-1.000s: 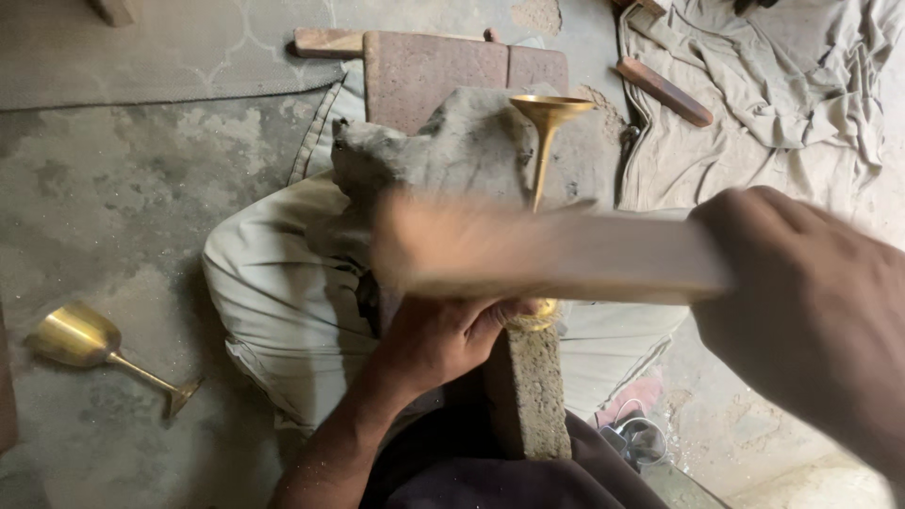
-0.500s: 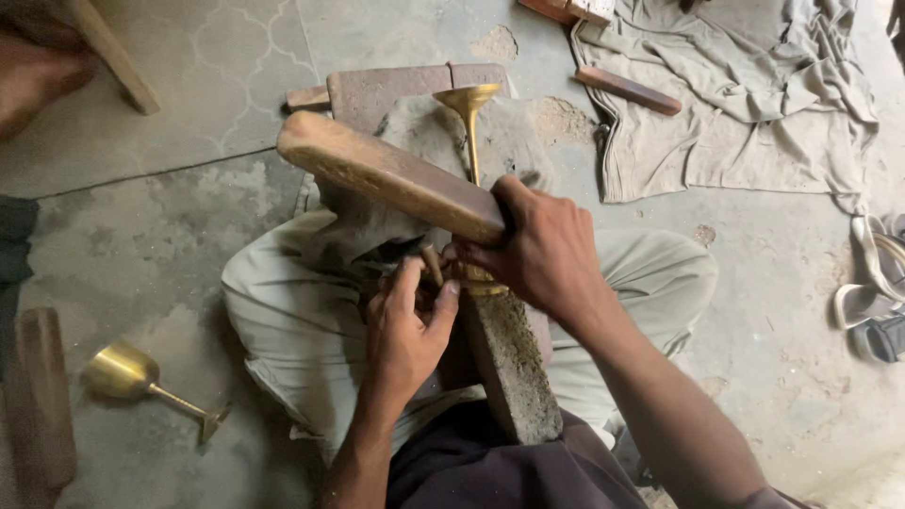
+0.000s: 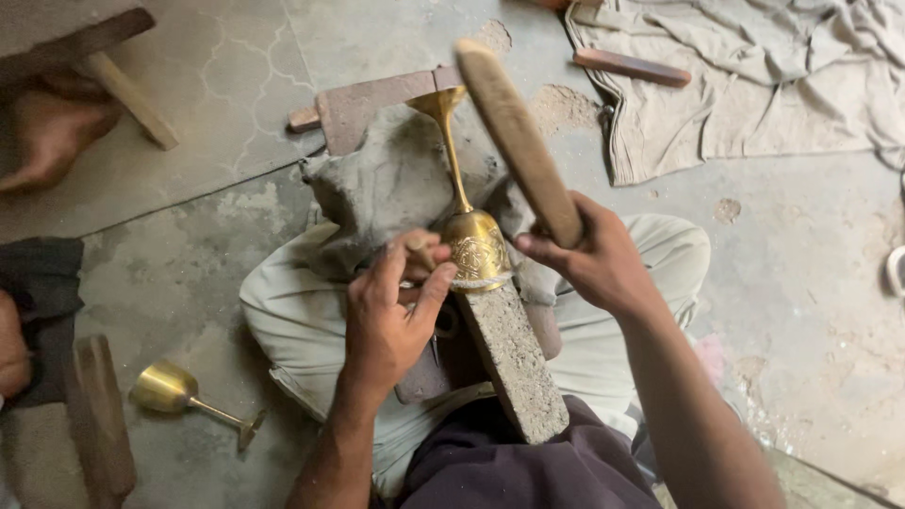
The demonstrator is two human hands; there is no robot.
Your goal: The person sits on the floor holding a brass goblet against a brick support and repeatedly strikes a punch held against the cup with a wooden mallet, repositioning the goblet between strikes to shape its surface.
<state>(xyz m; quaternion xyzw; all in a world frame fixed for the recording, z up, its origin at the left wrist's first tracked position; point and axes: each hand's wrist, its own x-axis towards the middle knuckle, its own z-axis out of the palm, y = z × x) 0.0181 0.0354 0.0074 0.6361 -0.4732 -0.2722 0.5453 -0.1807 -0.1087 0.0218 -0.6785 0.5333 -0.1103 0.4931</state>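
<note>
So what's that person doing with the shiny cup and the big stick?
The person sits on the floor with a brass goblet lying on a block between the knees. The left hand steadies the goblet's bowl with a small tool. The right hand holds a wooden stick lifted above it. Another goblet lies on the floor nearby.

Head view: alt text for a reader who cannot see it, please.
The right hand raises a wooden mallet over an engraved brass goblet lying on a narrow block, while the left hand steadies its cup. Another brass goblet lies on the concrete floor.
</note>
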